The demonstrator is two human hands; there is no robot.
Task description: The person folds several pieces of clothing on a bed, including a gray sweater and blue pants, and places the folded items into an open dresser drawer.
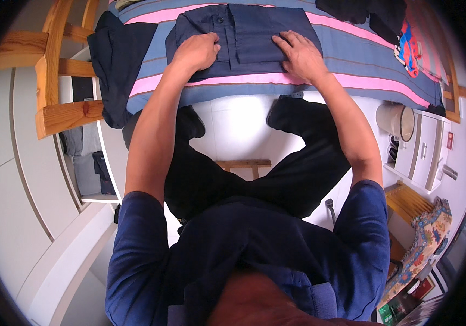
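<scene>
A dark navy garment point(271, 36) lies folded on a bed with a striped blue and pink cover point(353, 61). A single button shows near the top of its left part, and a folded section overlaps it from the right. My left hand point(198, 51) rests on the left part with curled fingers; whether it pinches the fabric is hard to see. On the right part, my right hand point(301, 55) lies palm down with its fingers apart. Another dark cloth point(121, 61) hangs over the bed's edge, left of my left hand.
A wooden bed frame post point(49, 89) stands at the left, by shelves holding folded clothes point(88, 171). More dark clothing point(367, 16) and a red and blue printed cloth point(409, 49) lie on the bed's right side. A waste bin point(394, 120) is beside a white drawer cabinet point(418, 146).
</scene>
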